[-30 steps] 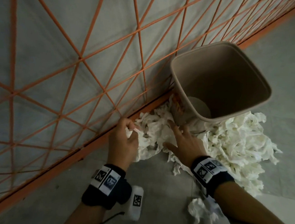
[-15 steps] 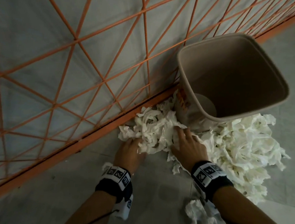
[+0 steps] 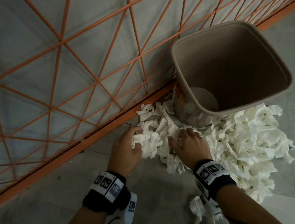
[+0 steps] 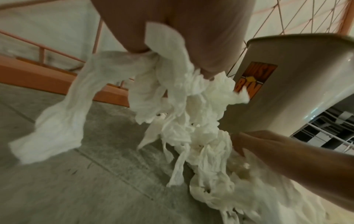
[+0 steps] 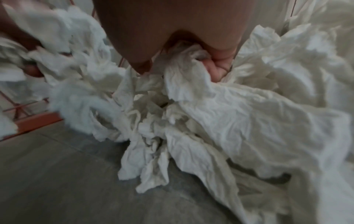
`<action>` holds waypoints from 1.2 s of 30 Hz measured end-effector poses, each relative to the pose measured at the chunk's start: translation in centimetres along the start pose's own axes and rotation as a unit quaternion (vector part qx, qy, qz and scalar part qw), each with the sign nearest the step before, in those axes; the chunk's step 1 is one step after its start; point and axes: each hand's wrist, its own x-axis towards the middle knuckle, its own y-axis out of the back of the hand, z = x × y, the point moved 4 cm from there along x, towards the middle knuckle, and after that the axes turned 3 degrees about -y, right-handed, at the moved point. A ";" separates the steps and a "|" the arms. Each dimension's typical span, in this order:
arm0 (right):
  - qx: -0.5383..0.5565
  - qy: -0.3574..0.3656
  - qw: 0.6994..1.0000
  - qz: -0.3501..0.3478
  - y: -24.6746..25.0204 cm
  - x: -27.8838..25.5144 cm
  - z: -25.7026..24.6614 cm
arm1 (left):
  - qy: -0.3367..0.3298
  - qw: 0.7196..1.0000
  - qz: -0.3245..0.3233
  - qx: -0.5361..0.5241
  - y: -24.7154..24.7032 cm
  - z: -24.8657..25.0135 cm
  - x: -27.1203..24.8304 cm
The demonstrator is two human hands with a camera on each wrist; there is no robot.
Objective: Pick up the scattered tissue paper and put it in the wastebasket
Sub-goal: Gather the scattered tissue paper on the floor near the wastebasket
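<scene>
Crumpled tissue paper (image 3: 244,141) heaped on floor (image 3: 153,198) around wastebasket (image 3: 184,49) base, beside orange fence (image 3: 99,82). Looks light, soft, tears easily, trails in strips; best bunched by the handful. Left hand (image 3: 125,151) grip curled round a wad. Right hand (image 3: 188,144) fingers dug into the pile, pinching tissue. Basket looks empty.
</scene>
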 end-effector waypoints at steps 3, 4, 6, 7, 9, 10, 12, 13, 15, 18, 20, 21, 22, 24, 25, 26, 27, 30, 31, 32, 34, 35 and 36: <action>0.026 0.025 0.999 0.040 0.4 0.0 0.2 | 0.014 0.998 0.010 0.056 -1.0 -0.2 1.5; 0.042 0.041 0.996 0.063 0.5 0.0 0.4 | 0.022 0.997 0.008 0.079 -1.6 -0.5 2.0; 0.083 0.062 0.989 0.109 0.6 -0.1 0.5 | 0.039 0.993 -0.005 0.108 -2.3 -1.0 2.7; 0.107 0.071 0.984 0.124 0.6 -0.2 0.5 | 0.043 0.993 -0.008 0.108 -2.5 -1.1 2.9; 0.144 0.093 0.976 0.137 1.0 -0.3 0.5 | 0.031 0.995 0.011 0.089 -2.1 -0.7 3.0; 0.157 0.103 0.972 0.141 1.2 -0.4 0.5 | 0.022 0.997 0.025 0.074 -1.6 -0.5 2.9; 0.184 0.120 0.968 0.119 1.5 -0.4 0.1 | 0.009 0.999 0.038 0.037 -0.6 -0.1 2.4; 0.200 0.120 0.968 0.093 1.5 -0.4 -0.2 | 0.013 0.999 0.043 0.019 -0.2 0.0 2.1; 0.211 0.086 0.973 0.026 1.0 -0.3 -0.7 | 0.041 0.997 0.065 -0.013 0.8 0.3 1.4; 0.136 0.014 0.988 -0.068 -0.2 0.2 -1.1 | 0.059 0.992 0.088 -0.070 2.3 2.1 0.1; 0.099 0.005 0.992 -0.080 -0.9 0.6 -1.2 | 0.066 0.988 0.095 -0.103 2.9 2.7 -0.8; 0.095 0.012 0.993 -0.070 -1.1 0.7 -1.3 | 0.072 0.986 0.099 -0.116 3.1 2.6 -1.1; 0.093 0.023 0.994 -0.053 -1.2 0.8 -1.4 | 0.073 0.986 0.100 -0.112 3.2 2.3 -1.2; 0.100 0.045 0.994 -0.027 -1.4 0.7 -1.5 | 0.073 0.991 0.086 -0.067 2.9 1.4 -1.1; 0.111 0.058 0.992 -0.019 -1.4 0.6 -1.6 | 0.073 0.994 0.068 -0.044 2.6 0.9 -1.0; 0.125 0.073 0.989 -0.014 -1.3 0.5 -1.7 | 0.062 0.997 0.046 -0.019 2.1 0.4 -0.8; 0.131 0.087 0.987 -0.013 -1.2 0.2 -1.9 | 0.042 0.999 0.020 0.004 1.4 -0.2 -0.6; 0.134 0.127 0.982 -0.024 -1.3 -0.4 -2.1 | 0.009 0.994 -0.050 0.101 -1.5 -1.8 -0.3; 0.142 0.128 0.981 -0.034 -1.5 -0.7 -2.2 | 0.013 0.989 -0.073 0.125 -2.7 -2.5 -0.4; 0.151 0.118 0.980 -0.045 -1.6 -0.9 -2.2 | 0.028 0.984 -0.102 0.146 -3.8 -3.1 -0.6; 0.137 0.072 0.984 -0.083 -2.1 -1.3 -2.1 | 0.052 0.971 -0.142 0.185 -5.4 -4.3 -1.2; 0.108 0.052 0.987 -0.106 -2.4 -1.3 -2.0 | 0.053 0.969 -0.144 0.193 -5.9 -4.8 -1.4; 0.073 0.042 0.989 -0.119 -2.7 -1.2 -1.8 | 0.054 0.972 -0.134 0.184 -6.1 -5.0 -1.4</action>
